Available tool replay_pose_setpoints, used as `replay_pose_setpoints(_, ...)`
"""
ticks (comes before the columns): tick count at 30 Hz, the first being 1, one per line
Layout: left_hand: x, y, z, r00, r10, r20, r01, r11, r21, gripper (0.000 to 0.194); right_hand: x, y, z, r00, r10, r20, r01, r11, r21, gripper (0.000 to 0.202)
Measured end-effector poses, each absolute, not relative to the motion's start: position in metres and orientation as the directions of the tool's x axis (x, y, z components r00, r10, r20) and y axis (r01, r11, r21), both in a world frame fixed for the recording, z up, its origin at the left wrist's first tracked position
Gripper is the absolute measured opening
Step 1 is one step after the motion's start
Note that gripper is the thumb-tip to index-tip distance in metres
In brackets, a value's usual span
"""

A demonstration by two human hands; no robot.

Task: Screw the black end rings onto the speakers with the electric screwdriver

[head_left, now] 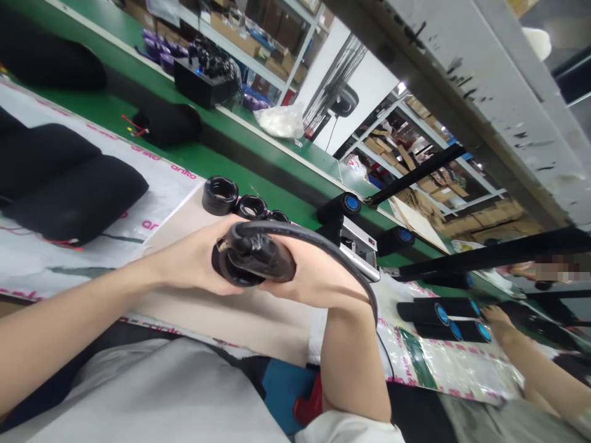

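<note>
Near the middle of the view, my left hand (198,255) wraps round a black ring-shaped part (226,269). My right hand (307,274) grips a dark, rod-like tool (263,255), whose thick black cable (341,252) curves over the wrist. The tool's near end overlaps the ring; whether they touch is unclear. Just beyond my hands, several black rings (220,195) stand in a row at the edge of a beige board (184,314).
Black padded pieces (83,197) lie on printed sheeting at left. A metal device (357,249) and black cylinders with blue ends (425,312) are at right, near another person's hand (498,317). A green conveyor (258,178) runs behind.
</note>
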State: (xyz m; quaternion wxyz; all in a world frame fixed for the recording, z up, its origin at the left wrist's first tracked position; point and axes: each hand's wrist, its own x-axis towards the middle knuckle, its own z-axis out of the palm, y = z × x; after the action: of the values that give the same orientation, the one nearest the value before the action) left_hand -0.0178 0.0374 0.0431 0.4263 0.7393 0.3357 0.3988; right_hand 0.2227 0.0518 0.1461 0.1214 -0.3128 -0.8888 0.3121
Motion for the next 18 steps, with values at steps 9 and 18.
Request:
replay_pose_setpoints(9, -0.019, 0.034, 0.048, 0.468, 0.859, 0.209, 0.099, -0.286, 0.953, 0.1, 0.217, 0.067, 0.159, -0.854, 0.507, -0.114, 0.464, 0.646, -0.606, 0.074)
replay_pose_setpoints(18, -0.01, 0.031, 0.035, 0.375, 0.896, 0.237, 0.1, -0.293, 0.951, 0.103, 0.216, -0.005, 0.114, -0.18, 0.98, 0.084, 0.37, 0.147, -0.917, 0.08)
